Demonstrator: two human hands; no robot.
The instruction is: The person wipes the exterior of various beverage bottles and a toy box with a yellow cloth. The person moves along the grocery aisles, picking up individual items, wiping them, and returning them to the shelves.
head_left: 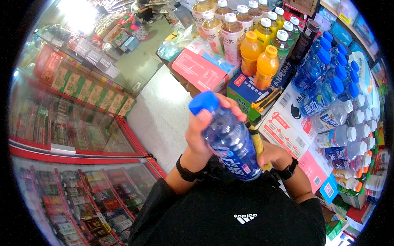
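My left hand grips a blue-tinted plastic drink bottle near its neck, thumb and fingers around the upper part. The bottle is tilted in front of my chest, its blue cap towards the upper left and its base towards the lower right. On the bottle's right side my right hand holds a folded yellow cloth against the wall. Part of the cloth and some right fingers are hidden behind the bottle. Both wrists wear black bands.
Cartons at the upper right bear tea bottles and orange drinks. A yellow and black hand tool lies beside them. More blue-capped bottles stand right. Red-framed glass cases line the left. A person sits far back.
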